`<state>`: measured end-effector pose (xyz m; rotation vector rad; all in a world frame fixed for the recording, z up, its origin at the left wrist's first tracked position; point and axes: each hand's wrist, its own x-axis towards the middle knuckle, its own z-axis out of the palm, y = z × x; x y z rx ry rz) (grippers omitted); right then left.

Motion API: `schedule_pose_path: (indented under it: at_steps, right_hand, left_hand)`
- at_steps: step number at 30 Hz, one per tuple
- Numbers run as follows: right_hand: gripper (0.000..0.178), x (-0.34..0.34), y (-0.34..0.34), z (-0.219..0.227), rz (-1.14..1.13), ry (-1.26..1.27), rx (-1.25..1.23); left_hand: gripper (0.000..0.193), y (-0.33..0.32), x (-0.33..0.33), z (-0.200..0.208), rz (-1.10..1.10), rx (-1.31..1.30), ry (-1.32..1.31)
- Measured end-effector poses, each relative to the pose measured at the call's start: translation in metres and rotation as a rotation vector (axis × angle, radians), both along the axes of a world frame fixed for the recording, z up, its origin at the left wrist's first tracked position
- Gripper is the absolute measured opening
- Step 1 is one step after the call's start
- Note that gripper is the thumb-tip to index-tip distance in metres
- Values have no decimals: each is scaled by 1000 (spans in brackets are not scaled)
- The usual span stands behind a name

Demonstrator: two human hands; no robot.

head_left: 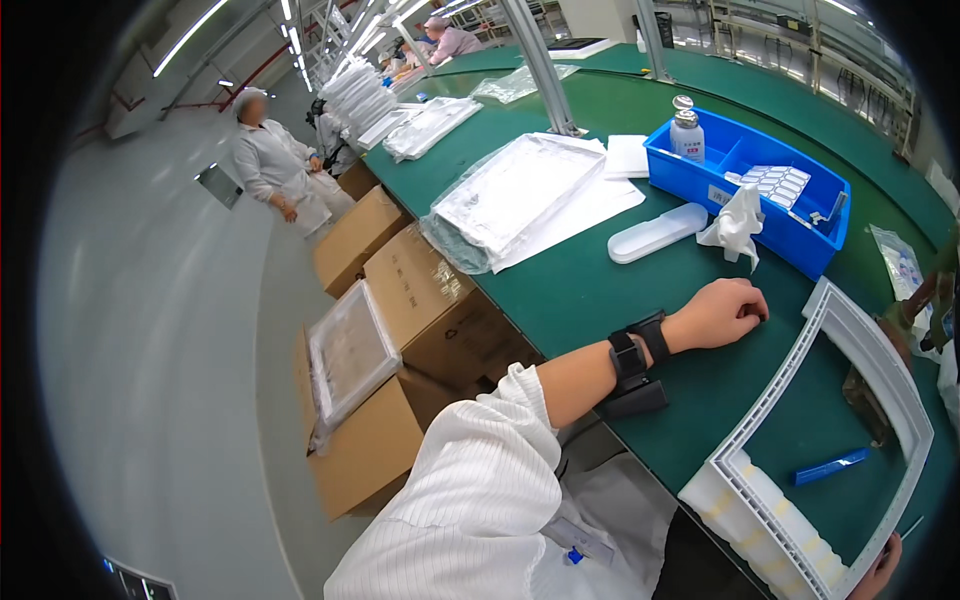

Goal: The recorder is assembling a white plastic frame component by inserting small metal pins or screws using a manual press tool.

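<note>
My left hand (pixel 715 312) rests on the green table with its fingers curled in, and nothing shows in them. Black straps with a dark box circle that wrist. To its right stands a pale grey rectangular frame (pixel 885 365), tilted, with white foam blocks (pixel 760 510) along its near side. At the frame's lower right corner my right hand (pixel 880 572) is closed around the edge, mostly cut off by the picture's rim. A thin rod (pixel 912 527) shows beside it. Through the frame's opening, a blue pen-like tool (pixel 831 466) is seen on the table.
A blue divided bin (pixel 800 237) holds a pump bottle (pixel 687 135) and label sheets. Beside it are a crumpled white cloth (pixel 735 225) and a translucent case (pixel 657 233). Bagged white panels (pixel 520 190) lie farther left. Cardboard boxes (pixel 425 290) line the table's edge. A co-worker (pixel 275 160) stands beyond.
</note>
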<state>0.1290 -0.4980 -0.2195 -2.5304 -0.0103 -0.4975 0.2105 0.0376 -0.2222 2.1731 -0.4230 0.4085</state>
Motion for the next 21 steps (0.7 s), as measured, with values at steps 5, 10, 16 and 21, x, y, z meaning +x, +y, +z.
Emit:
schedule_pose_path:
  at_steps: [5,10,16,21]
  right_hand:
    - [29,-1,-3,-1,-6,6,-55]
    - [23,7,-54,-44,-11,-49,129]
    - [23,3,2,-5,-110,-187,220]
    - [17,5,7,1,-159,-188,220]
  left_hand:
    - [11,-1,0,1,5,18,-12]
    - [13,-10,3,-1,0,-41,8]
    - [13,-3,-8,4,77,-90,86]
    - [10,-8,-6,8,48,-109,164]
